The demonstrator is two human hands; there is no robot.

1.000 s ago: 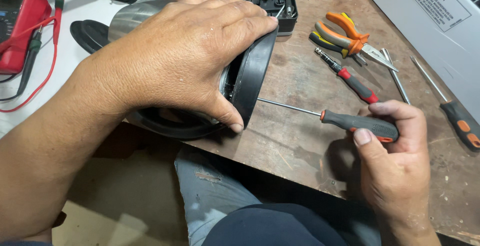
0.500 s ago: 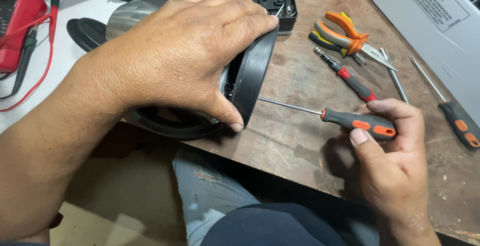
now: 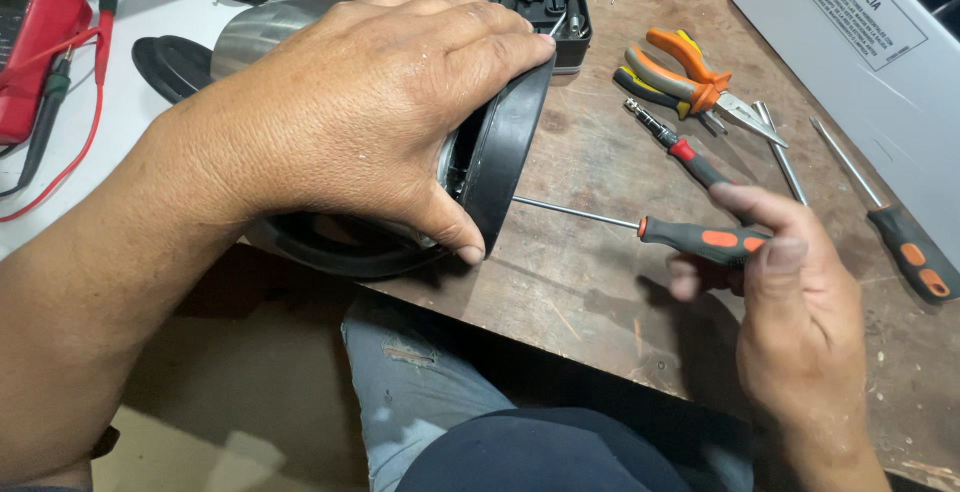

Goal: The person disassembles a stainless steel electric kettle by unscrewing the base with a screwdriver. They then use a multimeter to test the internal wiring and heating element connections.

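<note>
On workbench (image 3: pixel 600 282): one kettle (image 3: pixel 500 152), three screwdrivers (image 3: pixel 705 240), one pliers (image 3: pixel 680 77).

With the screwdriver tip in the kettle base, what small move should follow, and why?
Probably twist the screwdriver between the right hand's fingers: its shaft runs into the black base of the steel kettle, which the left hand grips on its side.

screwdriver tip (image 3: pixel 520 200) hidden inside kettle base (image 3: pixel 505 167)
</note>
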